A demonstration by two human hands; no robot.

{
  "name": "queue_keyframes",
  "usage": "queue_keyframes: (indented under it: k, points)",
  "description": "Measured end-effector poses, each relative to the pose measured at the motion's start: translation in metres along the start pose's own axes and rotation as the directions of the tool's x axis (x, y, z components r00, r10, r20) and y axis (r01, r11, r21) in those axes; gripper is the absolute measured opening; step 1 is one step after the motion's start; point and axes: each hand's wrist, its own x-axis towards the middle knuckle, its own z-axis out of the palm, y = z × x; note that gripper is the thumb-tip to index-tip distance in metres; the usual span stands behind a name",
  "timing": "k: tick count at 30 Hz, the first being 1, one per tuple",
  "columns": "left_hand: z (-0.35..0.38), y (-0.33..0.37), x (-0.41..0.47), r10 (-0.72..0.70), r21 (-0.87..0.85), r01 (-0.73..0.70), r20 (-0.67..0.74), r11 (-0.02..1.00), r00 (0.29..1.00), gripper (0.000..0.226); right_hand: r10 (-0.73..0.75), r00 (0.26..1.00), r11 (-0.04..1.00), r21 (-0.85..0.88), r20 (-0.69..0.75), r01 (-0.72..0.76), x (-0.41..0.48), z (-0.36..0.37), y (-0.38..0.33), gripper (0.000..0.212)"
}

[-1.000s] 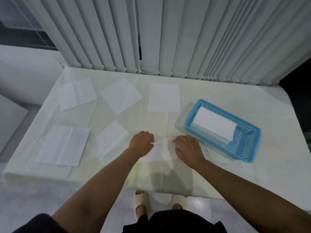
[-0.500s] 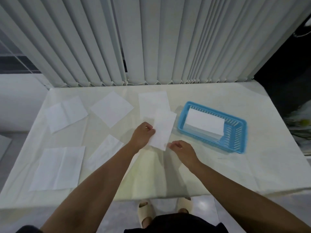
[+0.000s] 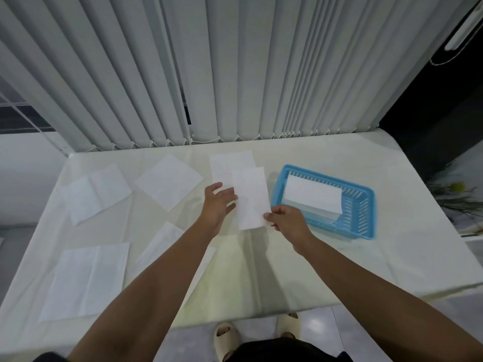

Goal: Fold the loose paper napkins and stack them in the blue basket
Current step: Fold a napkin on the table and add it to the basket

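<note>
Folded napkin [image 3: 251, 199] held over the table [image 3: 300, 273].
The right hand [image 3: 287, 226] pinches its near right corner, while the left hand [image 3: 217, 202] is slack, fingers straight at its left edge. Just right of the pinch sits the blue basket [image 3: 367, 232], holding a folded stack [image 3: 311, 197]. Loose napkins [image 3: 86, 278] lie left and beyond.

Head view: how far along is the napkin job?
Done: a stack of folded white napkins lies in the blue plastic basket. In hand: the right hand pinches one folded napkin, left hand open beside it. Left: five loose white paper napkins flat on the table.
</note>
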Motion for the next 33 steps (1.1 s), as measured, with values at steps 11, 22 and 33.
queue_keyframes:
  k: [11,22,33]
  points:
    - [0.064,0.022,0.037,0.111,0.524,-0.174,0.151,0.833,0.982,0.048,-0.073,0.995,0.988,-0.141,-0.072,0.063,0.028,-0.065,-0.008,0.005]
    - [0.128,0.004,0.058,0.058,0.680,-0.127,0.123,0.722,0.991,0.012,0.116,0.965,0.972,0.226,-0.236,-0.061,0.062,-0.141,-0.012,0.013]
    - [0.149,-0.032,0.055,-0.167,0.350,0.157,-0.002,0.924,0.986,0.010,0.285,0.948,0.842,0.509,-0.141,-0.177,0.073,-0.166,0.009,0.008]
